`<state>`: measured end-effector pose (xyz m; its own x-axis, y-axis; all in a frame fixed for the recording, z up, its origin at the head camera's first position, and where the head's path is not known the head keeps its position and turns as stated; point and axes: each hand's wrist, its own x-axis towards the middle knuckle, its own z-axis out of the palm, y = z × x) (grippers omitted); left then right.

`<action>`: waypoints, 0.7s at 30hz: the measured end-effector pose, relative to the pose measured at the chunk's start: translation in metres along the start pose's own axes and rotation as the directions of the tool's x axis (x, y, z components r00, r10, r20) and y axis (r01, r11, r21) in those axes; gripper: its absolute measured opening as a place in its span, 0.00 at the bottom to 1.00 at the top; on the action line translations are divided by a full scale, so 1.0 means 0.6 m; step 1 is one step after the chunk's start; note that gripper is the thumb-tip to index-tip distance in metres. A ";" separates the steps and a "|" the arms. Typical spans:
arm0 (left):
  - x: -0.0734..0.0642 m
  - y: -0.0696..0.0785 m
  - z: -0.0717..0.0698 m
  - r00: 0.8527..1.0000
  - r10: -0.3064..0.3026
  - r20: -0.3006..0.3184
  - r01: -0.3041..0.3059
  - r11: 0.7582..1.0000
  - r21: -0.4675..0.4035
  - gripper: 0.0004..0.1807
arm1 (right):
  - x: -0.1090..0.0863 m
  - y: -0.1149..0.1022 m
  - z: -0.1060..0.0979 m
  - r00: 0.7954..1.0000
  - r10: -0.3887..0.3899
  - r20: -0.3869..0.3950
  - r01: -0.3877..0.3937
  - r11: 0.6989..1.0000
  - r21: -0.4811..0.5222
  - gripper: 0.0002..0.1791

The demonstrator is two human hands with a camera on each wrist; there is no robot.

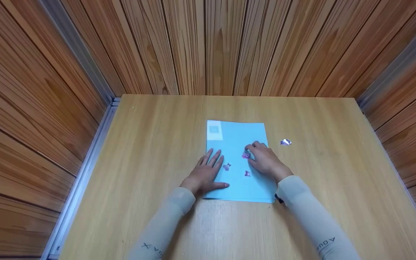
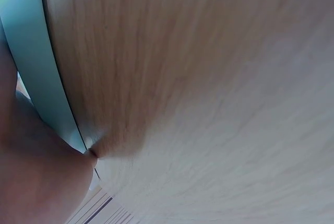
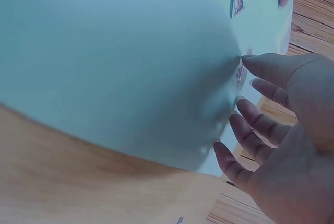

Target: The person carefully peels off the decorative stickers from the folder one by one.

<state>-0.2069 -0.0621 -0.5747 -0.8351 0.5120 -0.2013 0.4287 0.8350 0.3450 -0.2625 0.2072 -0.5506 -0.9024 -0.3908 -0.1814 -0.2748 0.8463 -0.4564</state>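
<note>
A light-blue folder [image 1: 237,137] with a white label in its far left corner lies flat on the table. My left hand [image 1: 204,175] rests on its left side with the fingers spread. Over the folder's right half is my right hand [image 1: 264,159], its thumb and fingertips around a small shiny purple sticker [image 1: 246,155]. In the right wrist view the thumb tip is right at this sticker [image 3: 241,73], while the fingers stand apart and slightly bent. Two more small stickers lie on the folder: one beside the left hand [image 1: 227,167], another nearer the front [image 1: 247,173].
A loose shiny piece [image 1: 285,142] lies on the wooden table [image 1: 150,144] to the right of the folder. Wood-plank walls [image 1: 222,47] stand behind the table and on both sides. A metal rail [image 1: 81,184] runs along its left edge.
</note>
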 end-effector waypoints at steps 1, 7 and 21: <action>-0.001 0.000 0.000 1.000 -0.001 -0.001 0.001 1.000 -0.003 0.56 | 0.001 -0.002 0.001 1.000 0.000 0.000 0.000 1.000 -0.004 0.27; -0.003 0.000 0.001 1.000 -0.003 0.006 0.003 1.000 0.001 0.56 | 0.008 -0.005 0.005 1.000 0.004 -0.002 -0.004 1.000 -0.008 0.25; 0.005 -0.003 0.003 1.000 -0.004 0.019 0.003 0.999 0.052 0.56 | 0.022 0.000 0.008 0.999 -0.025 -0.029 0.025 0.999 0.021 0.16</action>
<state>-0.2097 -0.0614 -0.5774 -0.8304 0.5120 -0.2197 0.4433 0.8461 0.2959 -0.2726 0.2001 -0.5571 -0.9046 -0.4009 -0.1449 -0.2905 0.8285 -0.4788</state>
